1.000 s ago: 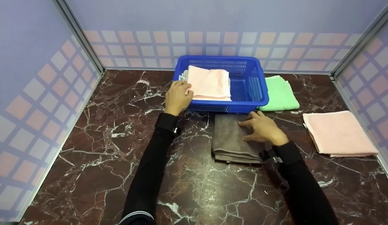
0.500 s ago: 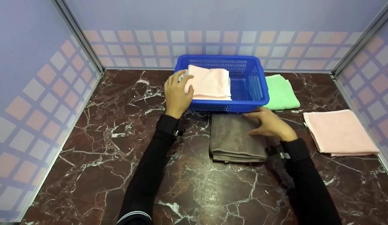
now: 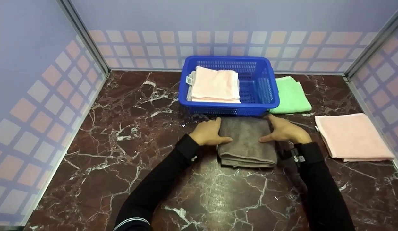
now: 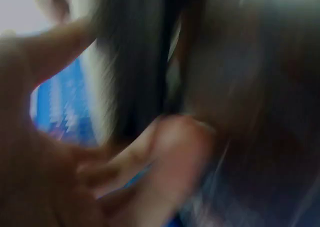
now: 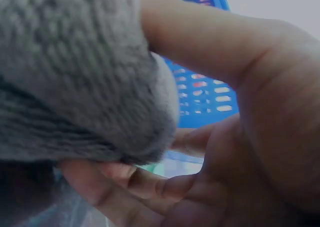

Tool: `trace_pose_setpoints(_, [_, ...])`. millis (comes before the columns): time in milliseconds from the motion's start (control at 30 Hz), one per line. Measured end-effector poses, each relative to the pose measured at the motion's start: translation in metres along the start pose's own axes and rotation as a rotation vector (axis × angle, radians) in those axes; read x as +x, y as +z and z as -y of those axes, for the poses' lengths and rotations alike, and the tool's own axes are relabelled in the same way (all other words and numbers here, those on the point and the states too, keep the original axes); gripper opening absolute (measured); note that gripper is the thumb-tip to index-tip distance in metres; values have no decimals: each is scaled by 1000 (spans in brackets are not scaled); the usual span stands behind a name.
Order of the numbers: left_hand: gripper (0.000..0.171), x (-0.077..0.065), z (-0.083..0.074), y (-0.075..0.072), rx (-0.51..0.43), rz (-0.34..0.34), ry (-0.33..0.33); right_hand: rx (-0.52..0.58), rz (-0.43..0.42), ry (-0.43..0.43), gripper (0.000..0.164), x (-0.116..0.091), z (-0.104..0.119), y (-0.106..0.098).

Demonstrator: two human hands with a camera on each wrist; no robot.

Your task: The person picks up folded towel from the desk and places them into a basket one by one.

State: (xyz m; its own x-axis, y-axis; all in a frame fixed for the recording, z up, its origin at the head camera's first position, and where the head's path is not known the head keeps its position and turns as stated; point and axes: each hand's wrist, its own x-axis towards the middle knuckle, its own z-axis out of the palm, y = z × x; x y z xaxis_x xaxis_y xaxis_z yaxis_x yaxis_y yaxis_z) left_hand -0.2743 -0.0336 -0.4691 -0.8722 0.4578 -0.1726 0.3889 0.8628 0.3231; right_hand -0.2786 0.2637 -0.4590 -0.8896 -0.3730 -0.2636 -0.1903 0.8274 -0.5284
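Note:
A folded grey-brown towel (image 3: 247,134) lies on the dark marbled table, just in front of the blue basket (image 3: 229,105). My left hand (image 3: 208,132) grips its left edge, thumb on top and fingers at the side; the left wrist view is blurred. On the opposite edge my right hand (image 3: 283,130) pinches the towel. In the right wrist view the thumb (image 5: 200,29) presses the plush cloth (image 5: 85,72) from one side while fingers (image 5: 100,187) reach beneath it. Inside the basket's left part lies a stack of folded towels with a pale pink one (image 3: 215,84) on top.
A folded green towel (image 3: 292,96) lies against the basket's right side. Farther right, a folded pink towel (image 3: 354,136) rests near the right wall panel. Tiled-pattern panels (image 3: 147,48) enclose the table at the back and both sides.
My left hand has left the towels at the basket's left rim and come down to the grey-brown towel's left edge. The right hand has shifted slightly right and now pinches the right edge.

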Motion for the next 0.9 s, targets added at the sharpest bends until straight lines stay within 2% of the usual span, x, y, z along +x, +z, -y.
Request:
trace_pose_setpoints(67, [115, 4, -4, 8, -90, 18, -38, 8, 10, 2, 102, 1, 0, 3])
trace_pose_setpoints(200, [124, 7, -9, 16, -311, -1, -88, 26, 34, 19, 96, 2, -1, 8])
trace_pose_setpoints(333, [119, 8, -14, 20, -456, -18, -30, 30, 56, 13, 91, 3, -1, 9])
trace_pose_setpoints(467, [100, 10, -14, 23, -501, -57, 67, 14, 61, -10, 84, 3, 2, 8])
trace_pose_setpoints(600, [88, 12, -13, 24, -534, -54, 113, 9, 51, -31, 76, 3, 3, 7])
trace_pose_setpoints(800, [79, 9, -16, 19, -563, -55, 154, 56, 80, -59, 86, 3, 3, 6])
trace_pose_setpoints(900, [74, 5, -18, 13, -566, -63, 206, 81, 97, -84, 88, 0, 6, 3])
